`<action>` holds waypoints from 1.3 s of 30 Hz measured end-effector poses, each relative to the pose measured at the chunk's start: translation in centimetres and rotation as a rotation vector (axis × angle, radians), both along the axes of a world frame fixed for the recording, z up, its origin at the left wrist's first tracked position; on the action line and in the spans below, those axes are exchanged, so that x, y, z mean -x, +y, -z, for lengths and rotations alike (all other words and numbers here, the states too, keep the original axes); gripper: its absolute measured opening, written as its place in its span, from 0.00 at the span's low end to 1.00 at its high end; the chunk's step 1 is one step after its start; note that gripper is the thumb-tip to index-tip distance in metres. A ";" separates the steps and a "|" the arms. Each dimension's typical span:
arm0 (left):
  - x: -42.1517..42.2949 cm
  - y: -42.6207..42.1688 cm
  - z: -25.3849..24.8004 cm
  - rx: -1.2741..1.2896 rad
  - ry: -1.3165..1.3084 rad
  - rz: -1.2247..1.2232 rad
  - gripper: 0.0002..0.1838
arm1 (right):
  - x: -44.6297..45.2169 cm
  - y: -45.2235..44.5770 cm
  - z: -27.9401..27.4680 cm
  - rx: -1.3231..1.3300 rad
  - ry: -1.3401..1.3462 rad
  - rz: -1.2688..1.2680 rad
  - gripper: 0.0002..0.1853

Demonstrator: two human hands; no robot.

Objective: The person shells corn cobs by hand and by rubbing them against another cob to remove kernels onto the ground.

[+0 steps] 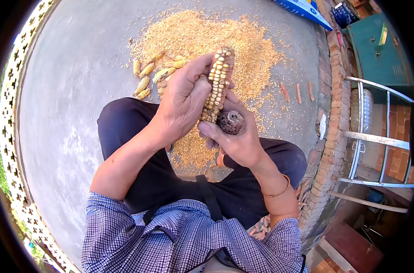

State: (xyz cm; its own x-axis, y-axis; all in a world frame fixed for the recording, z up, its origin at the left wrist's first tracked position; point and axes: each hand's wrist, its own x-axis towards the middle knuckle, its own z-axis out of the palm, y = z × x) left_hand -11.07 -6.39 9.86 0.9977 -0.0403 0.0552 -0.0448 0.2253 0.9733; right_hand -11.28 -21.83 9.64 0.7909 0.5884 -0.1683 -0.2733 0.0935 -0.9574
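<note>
My left hand (183, 101) is closed around an ear of corn (218, 82), held upright in front of me. Rows of pale yellow kernels remain on its facing side, while its right edge looks stripped. My right hand (239, 144) grips a dark, bare corncob (231, 122), its round end towards me, beside the lower end of the ear. The thumb of that hand lies close to the ear's base. Beyond both hands spreads a pile of loose kernels (257, 38). Several unshelled ears (143, 85) lie left of the pile.
Stripped cobs (299, 93) lie on the concrete floor (66, 113) at right, with more (261, 227) behind my right leg. A brick edge (336, 91), a metal ladder-like frame (375, 139) and a green cabinet (379, 50) stand farther right. A blue bag (302, 10) is at the top.
</note>
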 end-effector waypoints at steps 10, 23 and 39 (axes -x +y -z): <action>-0.2 0.3 -1.0 0.211 0.084 0.054 0.20 | -0.2 -0.5 -0.3 -0.001 0.058 -0.062 0.12; -0.1 0.2 -2.0 0.284 0.106 0.066 0.22 | -0.1 -0.5 -0.7 -0.064 0.086 -0.080 0.10; -0.1 0.5 -1.3 0.191 0.110 0.000 0.20 | 0.2 -0.3 0.3 -0.011 -0.041 -0.075 0.09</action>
State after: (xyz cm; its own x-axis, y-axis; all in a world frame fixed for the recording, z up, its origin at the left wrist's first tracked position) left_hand -11.00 -5.88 11.19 0.9981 -0.0398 -0.0475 0.0596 0.4064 0.9117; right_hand -11.46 -22.10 9.30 0.7508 0.6476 -0.1298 -0.2402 0.0846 -0.9670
